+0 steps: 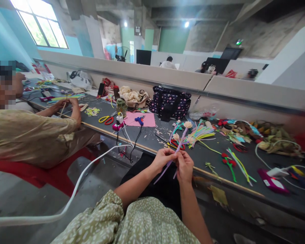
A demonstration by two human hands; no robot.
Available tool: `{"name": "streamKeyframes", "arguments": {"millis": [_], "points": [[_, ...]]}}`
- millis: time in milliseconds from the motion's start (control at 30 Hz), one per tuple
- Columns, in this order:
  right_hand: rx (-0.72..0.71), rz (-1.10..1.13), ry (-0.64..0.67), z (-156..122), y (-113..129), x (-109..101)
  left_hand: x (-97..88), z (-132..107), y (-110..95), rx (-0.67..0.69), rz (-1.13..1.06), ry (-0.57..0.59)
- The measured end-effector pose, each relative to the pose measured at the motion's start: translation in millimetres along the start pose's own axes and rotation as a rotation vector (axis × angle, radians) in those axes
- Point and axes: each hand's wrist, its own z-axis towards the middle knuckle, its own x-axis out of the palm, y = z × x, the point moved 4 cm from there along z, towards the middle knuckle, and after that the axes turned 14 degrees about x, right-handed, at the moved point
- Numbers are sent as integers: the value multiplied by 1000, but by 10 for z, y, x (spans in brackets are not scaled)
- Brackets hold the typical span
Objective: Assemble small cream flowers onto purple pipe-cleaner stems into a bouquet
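Observation:
Between my two hands is a craft flower stem (pixel 182 139), a lilac pipe-cleaner stalk with cream blossoms at its top. My left hand (pixel 165 158) pinches the stalk from the left, thumb and fingers pressed together. My right hand (pixel 185 166) pinches it from the right at nearly the same height. Lilac pipe-cleaner ends hang below my fingers. Just behind the flower, orange-red handled scissors (pixel 180 146) lie on the dark table, partly covered by it. A bundle of coloured pipe cleaners (pixel 202 133) spreads to the right of the blossoms.
A pink sheet (pixel 149 119) carries a blue glue gun (pixel 139 120). Yellow-and-red scissors (pixel 106 119), a green jar (pixel 121 106) and a dark patterned bag (pixel 169 103) stand nearby. Red pompom stems (pixel 228 164) and a magenta power strip (pixel 272 181) lie right. A co-worker (pixel 33 132) sits left; a white cable (pixel 78 181) crosses the foreground.

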Motion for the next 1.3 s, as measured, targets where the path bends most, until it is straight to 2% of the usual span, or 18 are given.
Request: {"name": "streamKeyframes", "arguments": {"millis": [133, 267, 433, 600, 867, 933, 1000, 1067, 1133, 1233, 1300], "points": [[21, -17, 39, 17, -37, -28, 9, -6, -5, -20, -30, -27], [56, -76, 103, 25, -26, -46, -27, -7, 30, -35, -46, -6], [-56, -344, 88, 5, 76, -156, -112, 9, 64, -58, -49, -51], [-82, -541, 51, -22, 39, -458, -174, 24, 33, -86, -48, -135], [52, -551, -58, -87, -217, -1130, -293, 46, 19, -47, 27, -192], [15, -627, -100, -75, -230, -1257, -328, 59, 15, -28, 47, -213], [-66, -721, -212, -70, -182, -1321, -355, 71, 18, -7, 59, -221], [-139, -784, -321, -82, -95, -1273, -371, 79, 36, 6, 57, -214], [-216, -811, -355, -103, 14, -1091, -378, 80, 60, 12, 53, -200], [-303, -788, -315, -130, 168, -680, -374, 69, 79, 14, 48, -186], [-336, -752, -220, -127, 228, -390, -362, 56, 75, 16, 40, -177]]}}
